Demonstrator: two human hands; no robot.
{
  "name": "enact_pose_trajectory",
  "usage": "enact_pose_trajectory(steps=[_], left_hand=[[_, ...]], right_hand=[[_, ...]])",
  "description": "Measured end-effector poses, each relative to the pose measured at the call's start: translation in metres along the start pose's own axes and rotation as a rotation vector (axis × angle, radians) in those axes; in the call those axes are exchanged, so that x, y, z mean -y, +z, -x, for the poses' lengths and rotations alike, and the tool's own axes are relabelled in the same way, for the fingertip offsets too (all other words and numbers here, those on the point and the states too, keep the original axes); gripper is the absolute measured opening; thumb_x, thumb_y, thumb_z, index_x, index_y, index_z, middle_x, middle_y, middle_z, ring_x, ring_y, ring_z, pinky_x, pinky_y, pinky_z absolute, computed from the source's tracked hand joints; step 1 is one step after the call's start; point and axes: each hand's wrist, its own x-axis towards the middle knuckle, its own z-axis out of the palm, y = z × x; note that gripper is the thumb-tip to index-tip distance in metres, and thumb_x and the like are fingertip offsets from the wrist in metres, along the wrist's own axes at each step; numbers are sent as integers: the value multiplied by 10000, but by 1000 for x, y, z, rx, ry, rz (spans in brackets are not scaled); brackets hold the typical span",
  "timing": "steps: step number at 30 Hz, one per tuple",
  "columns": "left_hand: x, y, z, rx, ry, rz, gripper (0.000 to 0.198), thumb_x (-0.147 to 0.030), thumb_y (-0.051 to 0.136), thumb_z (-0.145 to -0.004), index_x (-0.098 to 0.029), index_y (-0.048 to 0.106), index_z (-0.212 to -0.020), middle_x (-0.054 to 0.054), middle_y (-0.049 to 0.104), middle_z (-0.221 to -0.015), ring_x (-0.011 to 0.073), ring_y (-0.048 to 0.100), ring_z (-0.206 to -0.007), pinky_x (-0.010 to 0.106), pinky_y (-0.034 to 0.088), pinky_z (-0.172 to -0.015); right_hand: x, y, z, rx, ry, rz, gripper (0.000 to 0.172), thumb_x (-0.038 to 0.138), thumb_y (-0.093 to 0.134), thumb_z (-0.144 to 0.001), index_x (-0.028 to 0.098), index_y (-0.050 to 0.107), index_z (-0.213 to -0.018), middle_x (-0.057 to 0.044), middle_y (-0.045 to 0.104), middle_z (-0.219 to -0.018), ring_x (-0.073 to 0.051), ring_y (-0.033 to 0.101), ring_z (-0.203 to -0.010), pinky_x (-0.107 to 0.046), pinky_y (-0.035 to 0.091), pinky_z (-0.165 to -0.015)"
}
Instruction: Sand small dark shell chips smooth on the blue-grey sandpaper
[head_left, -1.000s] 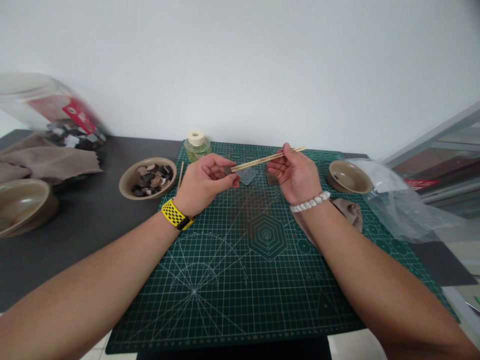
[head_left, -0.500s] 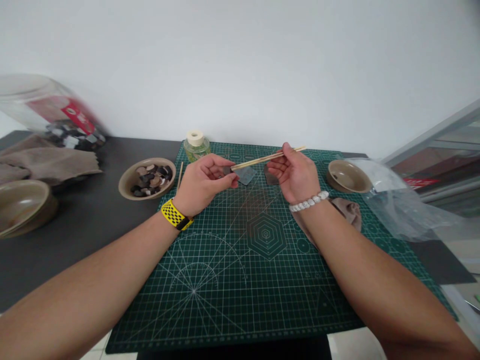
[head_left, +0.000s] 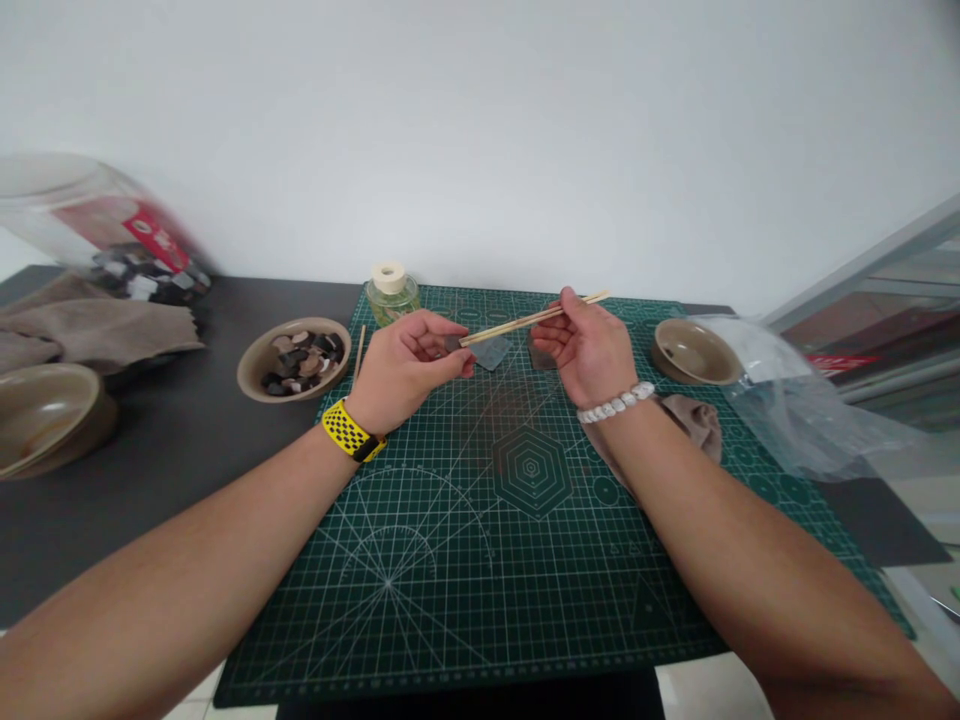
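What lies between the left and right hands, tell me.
In the head view, thin sticks span from the left hand to the right hand; beyond, a grey piece and a darker piece show.

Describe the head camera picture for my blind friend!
The right hand holds thin wooden sticks above a green cutting mat; the left hand holds a small dark piece at their tips. A bowl of dark pieces stands left.

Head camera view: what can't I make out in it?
In the head view:
Dark piece: mostly covered by the left hand.
Bottle: its lower part is behind the left hand.
Right-hand cloth: partly hidden by the right forearm.
Far-left bowl: cut off by the left edge.
Red label: too blurred to read.
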Motion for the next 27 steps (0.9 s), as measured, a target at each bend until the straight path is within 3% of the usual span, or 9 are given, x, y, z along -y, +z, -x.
enact_pose_trajectory(steps=[6, 11, 18, 23, 27], left_hand=[[1, 0, -2, -20, -29, -27, 366, -338, 923, -701, -203, 710, -965, -13, 802, -747, 194, 799, -670, 330, 659, -690], [7, -3, -5, -8, -88, -146, 385, -394, 898, -710, -198, 721, -991, -6, 779, -677, 194, 770, -652, 295, 572, -629], [8, -3, -4, 18, -118, -224, 338, -407, 856, -747, -211, 708, -978, 10, 788, -696, 199, 740, -653, 308, 552, -638], [6, -1, -5, 4, -117, -245, 290, -382, 833, -762, -220, 704, -963, -1, 762, -677, 191, 708, -637, 299, 520, -611], [5, -2, -5, -3, -98, -248, 261, -363, 822, -769, -222, 705, -955, -6, 754, -682, 181, 689, -625, 296, 512, -598]], right_hand=[[-1, -5, -7, -28, -29, -27, 425, 584, 927, -861, 234, 691, -815, 12, 778, -702, -138, 762, -619, -228, 636, -568], [7, 1, -7, -25, -106, -31, 460, 656, 916, -848, 252, 699, -875, -14, 837, -830, -171, 829, -793, -264, 688, -690], [17, 31, 0, 65, -134, 76, 514, 704, 912, -816, 256, 717, -975, -45, 866, -933, -211, 859, -915, -331, 725, -802], [23, 56, -14, 117, -195, 106, 536, 727, 880, -821, 252, 708, -998, -63, 854, -976, -217, 855, -974, -349, 719, -858], [25, 79, -27, 153, -236, 93, 525, 715, 887, -815, 250, 706, -978, -48, 826, -927, -199, 845, -931, -326, 708, -822]])
